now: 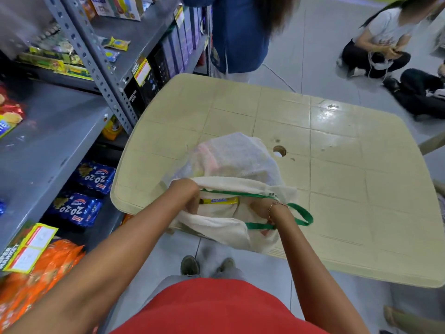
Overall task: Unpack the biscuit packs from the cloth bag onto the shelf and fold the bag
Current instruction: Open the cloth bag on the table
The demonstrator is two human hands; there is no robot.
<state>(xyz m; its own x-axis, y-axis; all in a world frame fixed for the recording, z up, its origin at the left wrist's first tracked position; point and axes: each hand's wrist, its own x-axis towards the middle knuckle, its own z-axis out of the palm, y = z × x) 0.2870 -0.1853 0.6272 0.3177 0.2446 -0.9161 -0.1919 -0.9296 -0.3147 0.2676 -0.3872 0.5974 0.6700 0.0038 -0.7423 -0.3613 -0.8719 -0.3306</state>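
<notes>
A cream cloth bag (pixel 231 165) with green handles lies on the near left corner of a beige plastic table (pixel 337 145), its mouth facing me. A yellow biscuit pack (pixel 220 201) shows just inside the mouth. My left hand (pixel 186 192) is at the mouth's left side, fingers closed on the pack's end. My right hand (pixel 267 208) is mostly inside the bag at the right; its fingers are hidden by cloth. More packs bulge faintly through the fabric.
Grey metal shelves (pixel 55 141) stand to my left with blue, orange and yellow snack packs. A person in blue stands beyond the table's far edge. Two people sit on the floor at the far right. My shoes show below the table's near edge.
</notes>
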